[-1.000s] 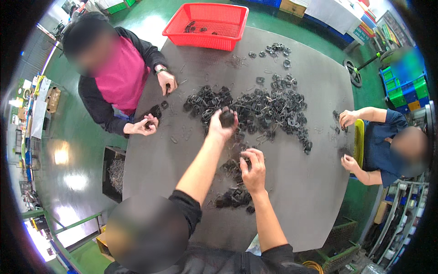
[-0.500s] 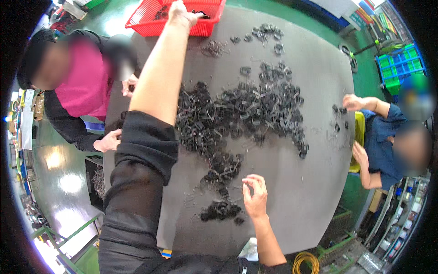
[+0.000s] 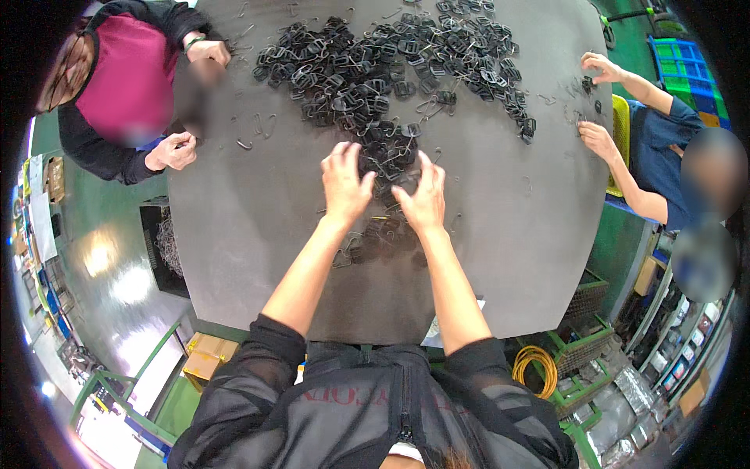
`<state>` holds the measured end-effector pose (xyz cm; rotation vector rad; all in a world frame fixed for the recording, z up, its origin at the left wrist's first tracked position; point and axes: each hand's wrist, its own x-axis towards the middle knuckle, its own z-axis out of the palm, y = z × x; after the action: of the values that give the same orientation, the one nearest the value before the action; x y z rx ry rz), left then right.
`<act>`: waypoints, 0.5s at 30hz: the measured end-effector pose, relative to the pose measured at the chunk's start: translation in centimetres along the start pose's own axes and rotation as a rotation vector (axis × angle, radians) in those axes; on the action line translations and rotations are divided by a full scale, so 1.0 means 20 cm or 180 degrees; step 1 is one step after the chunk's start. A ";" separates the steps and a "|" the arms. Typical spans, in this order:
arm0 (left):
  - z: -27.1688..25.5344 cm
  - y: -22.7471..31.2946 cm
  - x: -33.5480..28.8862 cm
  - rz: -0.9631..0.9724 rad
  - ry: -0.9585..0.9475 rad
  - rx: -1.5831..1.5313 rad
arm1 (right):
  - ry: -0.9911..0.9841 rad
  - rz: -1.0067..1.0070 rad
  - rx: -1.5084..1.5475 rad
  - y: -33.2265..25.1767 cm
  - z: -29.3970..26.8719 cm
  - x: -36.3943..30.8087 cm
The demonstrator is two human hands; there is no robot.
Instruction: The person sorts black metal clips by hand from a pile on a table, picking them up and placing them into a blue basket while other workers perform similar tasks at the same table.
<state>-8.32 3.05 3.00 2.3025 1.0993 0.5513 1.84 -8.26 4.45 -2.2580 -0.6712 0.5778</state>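
Observation:
My left hand (image 3: 344, 184) and my right hand (image 3: 425, 200) reach over the near end of a heap of black plastic buckles (image 3: 344, 78). Their fingers are spread and curved, one hand on either side of a narrow clump of buckles (image 3: 387, 152). I see nothing held in either; whether the fingertips touch the clump I cannot tell. Thin metal wire hooks (image 3: 437, 155) lie mixed in and around the heap. Just behind my hands, nearer to me, sits a smaller, blurred group of buckles (image 3: 383, 234).
The grey table (image 3: 500, 258) extends around the heap. At the left a person in pink and black (image 3: 133, 70) handles small pieces; at the right another in dark blue (image 3: 664, 133) does likewise, beside a yellow basket (image 3: 619, 148). A coiled yellow hose (image 3: 535, 371) lies below right.
My left hand has come back from the red basket, now out of view, to the heap's near end. My right hand's pinch has opened beside it. The view has shifted toward me.

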 end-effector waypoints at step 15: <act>-0.27 0.10 -0.12 -0.1053 -0.2052 -0.2497 | -0.0936 0.0927 0.1974 0.03 -0.21 -0.02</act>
<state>-11.60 1.48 8.17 1.4094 0.7284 0.0544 4.06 -10.91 6.90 -1.7028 -0.2400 1.1054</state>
